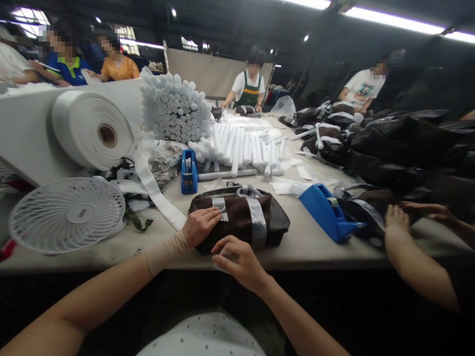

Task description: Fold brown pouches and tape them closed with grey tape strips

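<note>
A dark brown bag (239,215) lies on the table in front of me, with two pale strips across it and a looped grey cord at its back edge. My left hand (202,225) rests flat on the bag's left part, its fingertips by the left strip. At the bag's front edge is my right hand (235,259), fingers curled, with a small piece of something clear and whitish between thumb and fingers. A small blue tape dispenser (189,171) stands behind the bag, and a larger blue tape dispenser (328,212) stands to its right.
White rolls (178,109) are stacked behind the bag. A big white roll (91,128) and a white fan (69,215) are at the left. Dark bags (401,143) pile up at the right, where a co-worker's hands (397,225) touch another bag. Several people stand farther back.
</note>
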The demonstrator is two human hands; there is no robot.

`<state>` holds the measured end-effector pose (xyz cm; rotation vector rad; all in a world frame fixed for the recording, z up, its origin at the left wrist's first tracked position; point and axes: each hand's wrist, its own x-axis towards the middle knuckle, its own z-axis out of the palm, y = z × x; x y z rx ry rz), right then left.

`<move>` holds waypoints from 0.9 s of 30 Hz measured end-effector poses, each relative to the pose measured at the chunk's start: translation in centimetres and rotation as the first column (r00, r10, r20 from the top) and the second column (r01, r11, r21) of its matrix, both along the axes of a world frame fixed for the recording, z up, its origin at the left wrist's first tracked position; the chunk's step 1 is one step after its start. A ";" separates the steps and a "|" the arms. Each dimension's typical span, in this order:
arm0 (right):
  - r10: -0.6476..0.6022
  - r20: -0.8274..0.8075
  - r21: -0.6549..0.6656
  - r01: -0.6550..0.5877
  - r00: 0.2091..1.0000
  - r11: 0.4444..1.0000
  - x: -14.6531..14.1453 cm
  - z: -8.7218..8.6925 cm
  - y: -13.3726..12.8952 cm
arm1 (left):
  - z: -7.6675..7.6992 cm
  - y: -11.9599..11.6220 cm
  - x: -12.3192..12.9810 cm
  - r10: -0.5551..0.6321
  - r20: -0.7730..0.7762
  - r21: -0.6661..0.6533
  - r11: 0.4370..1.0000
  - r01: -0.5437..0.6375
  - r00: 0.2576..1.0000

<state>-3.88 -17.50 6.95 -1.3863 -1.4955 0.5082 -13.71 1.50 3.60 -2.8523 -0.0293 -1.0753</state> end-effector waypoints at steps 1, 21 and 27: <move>-0.004 -0.041 -0.002 0.004 0.999 1.000 0.0 0.4 0.5 | -0.1 0.0 0.0 -0.004 0.002 0.001 1.000 0.004 1.000; -0.360 0.043 -0.155 0.362 0.932 0.919 2.7 -1.4 7.7 | 1.2 0.7 0.0 0.083 0.367 -0.697 0.684 0.215 0.926; -0.447 -0.028 -0.206 0.433 0.894 0.878 3.5 -1.4 8.7 | 1.4 -0.9 -0.4 0.059 0.298 -0.613 0.777 0.144 0.953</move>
